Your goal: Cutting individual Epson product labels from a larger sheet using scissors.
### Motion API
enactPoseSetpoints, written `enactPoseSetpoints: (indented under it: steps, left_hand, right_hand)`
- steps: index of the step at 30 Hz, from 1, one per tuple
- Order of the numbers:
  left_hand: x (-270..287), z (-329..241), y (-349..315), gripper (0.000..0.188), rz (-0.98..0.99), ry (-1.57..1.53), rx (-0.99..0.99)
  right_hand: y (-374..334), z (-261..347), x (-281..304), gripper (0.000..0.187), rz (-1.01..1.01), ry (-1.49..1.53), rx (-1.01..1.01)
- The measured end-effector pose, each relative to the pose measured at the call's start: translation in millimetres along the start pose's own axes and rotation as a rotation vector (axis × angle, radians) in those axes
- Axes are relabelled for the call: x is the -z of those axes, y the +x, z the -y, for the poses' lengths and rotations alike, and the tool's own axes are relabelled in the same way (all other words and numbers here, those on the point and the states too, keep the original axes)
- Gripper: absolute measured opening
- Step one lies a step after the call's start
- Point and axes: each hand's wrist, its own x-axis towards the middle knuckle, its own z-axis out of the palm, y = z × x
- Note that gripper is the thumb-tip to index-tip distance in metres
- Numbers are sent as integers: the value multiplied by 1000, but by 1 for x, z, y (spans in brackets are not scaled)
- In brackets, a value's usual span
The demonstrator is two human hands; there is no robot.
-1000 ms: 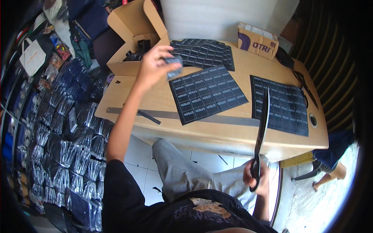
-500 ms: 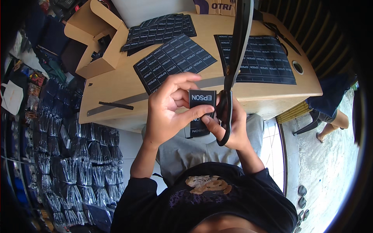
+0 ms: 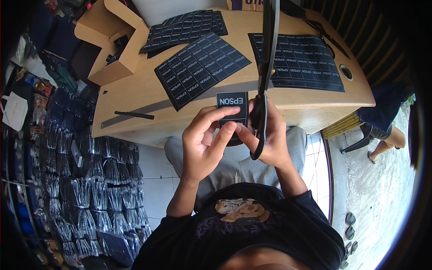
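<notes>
A small stack or strip of black labels with white lettering [image 3: 225,100] is held upright in front of my lap, just off the desk's near edge. My left hand [image 3: 202,146] is closed at its left side, the index finger lying across its face and the thumb lower down. In my right hand [image 3: 275,141] are large black-handled scissors [image 3: 266,56], their blades pointing up and away from me. The right thumb also presses against the labels' lower right side. Part of the labels is hidden by my fingers.
On the wooden desk [image 3: 315,100] lie a black label sheet [image 3: 202,67], another under the scissors' right side [image 3: 306,65] and several piled sheets [image 3: 184,31]. An open cardboard box [image 3: 112,74], a grey metal strip [image 3: 162,106] and bundled plastic-wrapped goods [image 3: 96,198] are at left.
My left hand has shifted right and lower against the labels. Its index finger, lifted before, now lies across their face. The scissors stay in my right hand.
</notes>
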Motion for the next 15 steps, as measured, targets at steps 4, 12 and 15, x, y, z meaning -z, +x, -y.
enactPoseSetpoints:
  steps: [4,12,15]
  left_hand:
    - [9,10,2,26,-143,85,-19]
    - [33,6,2,46,-166,44,43]
    - [40,0,-1,51,-153,-18,86]
  right_hand:
    - [-8,-5,13,52,106,117,-51]
    - [-37,1,68,82,343,-127,-288]
    - [-45,1,89,82,429,-187,-357]
